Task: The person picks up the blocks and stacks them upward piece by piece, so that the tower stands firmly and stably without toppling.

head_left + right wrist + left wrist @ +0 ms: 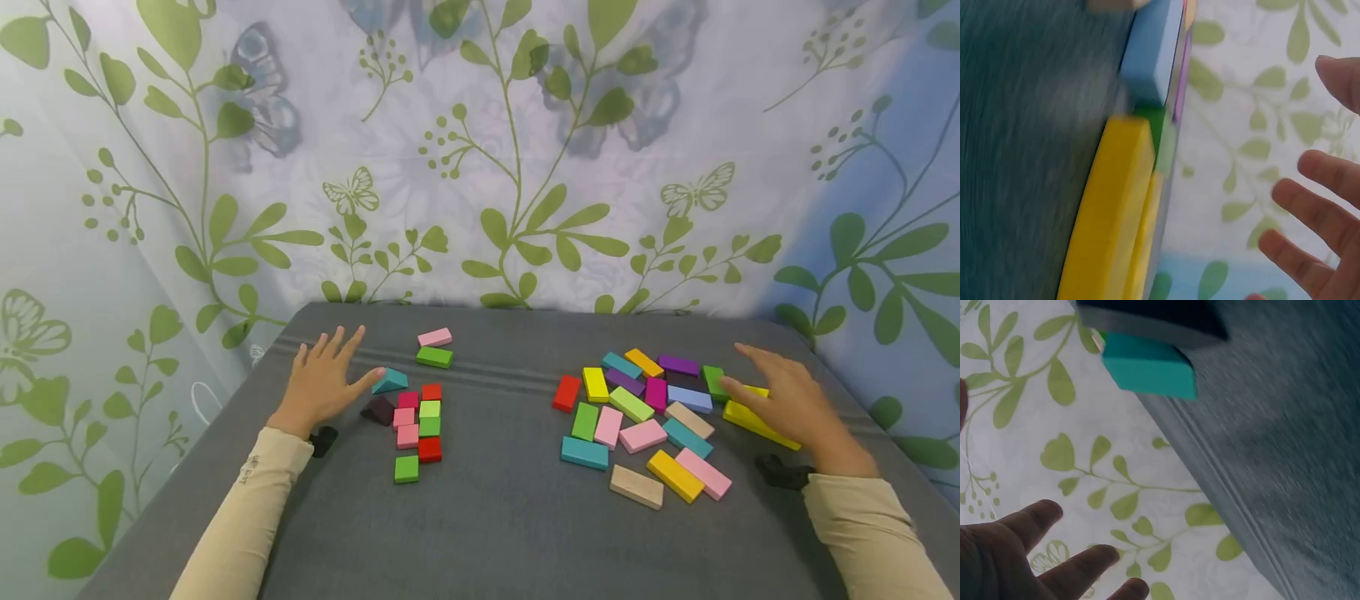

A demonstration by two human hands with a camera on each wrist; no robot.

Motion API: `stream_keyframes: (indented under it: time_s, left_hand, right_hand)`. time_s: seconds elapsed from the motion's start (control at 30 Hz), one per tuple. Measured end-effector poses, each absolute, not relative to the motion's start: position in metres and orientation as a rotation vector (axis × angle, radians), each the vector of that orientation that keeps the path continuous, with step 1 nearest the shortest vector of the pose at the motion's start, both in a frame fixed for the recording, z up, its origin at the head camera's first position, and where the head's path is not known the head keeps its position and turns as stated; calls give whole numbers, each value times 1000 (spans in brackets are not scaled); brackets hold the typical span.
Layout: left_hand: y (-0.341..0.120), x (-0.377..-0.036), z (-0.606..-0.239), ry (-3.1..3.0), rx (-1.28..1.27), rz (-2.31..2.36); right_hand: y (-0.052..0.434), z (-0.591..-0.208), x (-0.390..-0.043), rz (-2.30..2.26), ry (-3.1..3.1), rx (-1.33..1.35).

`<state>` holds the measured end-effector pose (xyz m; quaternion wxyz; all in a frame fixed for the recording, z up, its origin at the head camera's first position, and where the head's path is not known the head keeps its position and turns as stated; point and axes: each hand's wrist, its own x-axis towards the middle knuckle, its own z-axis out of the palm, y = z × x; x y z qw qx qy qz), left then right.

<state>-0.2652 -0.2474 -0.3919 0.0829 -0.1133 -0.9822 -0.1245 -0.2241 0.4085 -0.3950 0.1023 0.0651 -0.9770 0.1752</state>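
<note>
My left hand (337, 371) hovers open with spread fingers over the grey table (495, 517), its thumb tip next to a teal wedge block (391, 381). A dark block (378, 410) lies just below the wedge. In the left wrist view the left hand (1041, 556) is spread and holds nothing, with the teal wedge (1147, 365) ahead of it. My right hand (772, 396) is open above a long yellow block (753, 421) at the right edge of a pile of coloured blocks (645, 417). The right wrist view shows the right hand's straight fingers (1322, 212) beside the yellow block (1110, 212), holding nothing.
A short double column of small red, pink and green blocks (420, 429) lies right of my left hand. A pink block (434, 337) and a green block (434, 357) sit behind it. A leaf-printed curtain (525, 167) closes off the back and sides.
</note>
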Motion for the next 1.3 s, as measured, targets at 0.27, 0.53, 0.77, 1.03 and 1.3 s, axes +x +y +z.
stream_keyframes:
  time_s: [0.27, 0.53, 0.77, 1.03, 1.3]
  left_hand:
    - [-224, -265, -390, -2912, -420, -506]
    - [-197, -277, -382, -2967, -375, -518]
    - [-175, -290, -378, -3082, -276, -576]
    - [-154, -308, -382, -3169, -155, -588]
    - [-139, -322, -382, -3249, -3, -495]
  right_hand:
    - [367, -384, -225, 622, -2950, 385]
    - [331, -386, -227, 846, -2911, 767]
    - [306, -391, -238, 1071, -2870, 1156]
    - [282, -392, -244, 1187, -2877, 1451]
    - [259, -391, -246, 1037, -2949, 1565]
